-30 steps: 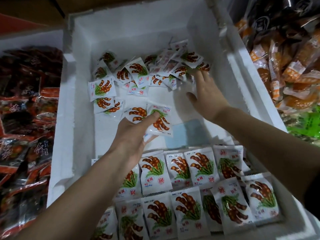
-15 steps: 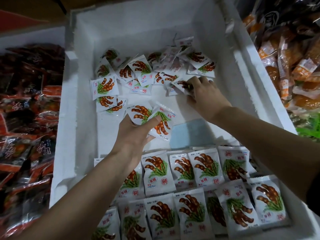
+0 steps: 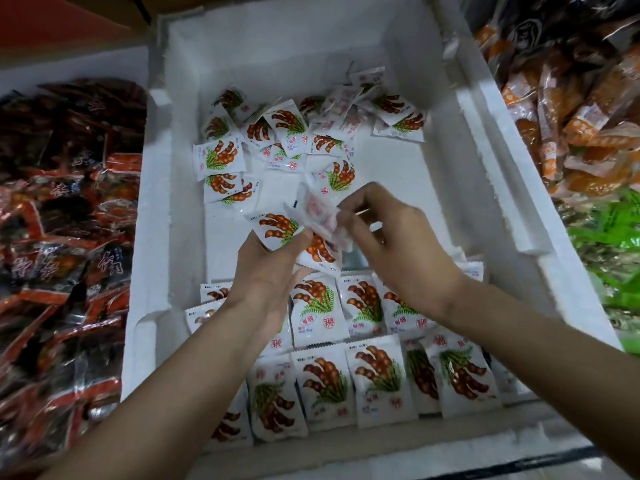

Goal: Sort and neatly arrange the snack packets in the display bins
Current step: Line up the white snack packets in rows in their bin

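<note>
Head view | my left hand (image 3: 266, 271) grips two packets (image 3: 277, 228) at centre of bin (image 3: 152, 237), as before | my right hand (image 3: 391, 237) back from 1 o'clock pile (image 3: 287, 123), pinching third packet (image 3: 317, 211) just beside them

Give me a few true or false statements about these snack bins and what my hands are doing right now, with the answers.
1. The left hand and the right hand both hold white packets above the white foam bin. True.
2. The packets at the bin's near end lie in neat rows. True.
3. The bin's far end is bare. False: a loose pile of the same packets lies there.
4. The bin to the left holds orange packets. False: it holds dark red and black packets; the orange packets lie to the right.
</note>
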`<state>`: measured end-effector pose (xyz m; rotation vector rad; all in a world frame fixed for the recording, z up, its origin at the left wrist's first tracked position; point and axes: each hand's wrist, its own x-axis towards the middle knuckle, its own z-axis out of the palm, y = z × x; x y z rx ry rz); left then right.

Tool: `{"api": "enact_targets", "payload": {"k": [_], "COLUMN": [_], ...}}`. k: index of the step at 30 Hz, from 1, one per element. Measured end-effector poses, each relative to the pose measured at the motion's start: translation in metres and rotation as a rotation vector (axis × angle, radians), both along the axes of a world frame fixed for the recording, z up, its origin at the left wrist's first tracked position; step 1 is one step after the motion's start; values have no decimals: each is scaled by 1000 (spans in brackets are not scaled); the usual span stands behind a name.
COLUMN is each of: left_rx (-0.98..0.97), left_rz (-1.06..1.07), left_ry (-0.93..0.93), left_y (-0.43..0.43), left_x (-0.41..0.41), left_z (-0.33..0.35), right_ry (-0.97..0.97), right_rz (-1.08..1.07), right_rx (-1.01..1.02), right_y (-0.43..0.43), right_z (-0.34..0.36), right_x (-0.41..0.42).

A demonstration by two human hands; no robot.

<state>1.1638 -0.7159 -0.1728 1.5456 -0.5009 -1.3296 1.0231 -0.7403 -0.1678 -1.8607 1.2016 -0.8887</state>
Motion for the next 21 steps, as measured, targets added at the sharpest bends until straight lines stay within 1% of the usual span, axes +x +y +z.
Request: {"api": "enact_targets", "payload": {"k": [2,4,10,13,16,18,21], "left_rx": [-13,-38,-58,-37,-12,-17,-32], "left_rz": [-22,-53,-162,-158,-133,-134,-148], "left_ry": [-2,-4,-61,-99,-138,-145,-162], "left_y": [9,18,46,58,67,73,78], "left_x": [0,1,1,3,7,7,5], "left_z": [4,7,12,12,10,11,11], "right_ry": [-48,-57,-58,-13,-9,35,90], "right_rz": [56,78,18,17,-5,-39,-53], "right_rx": [35,71,231,315,322,300,318], "right_y": [16,26,44,48,51,53,55], "right_z": [-2,-4,-8,-7,-3,0,4], "right_x": [4,5,-5,-13,-28,-40,-59]}}
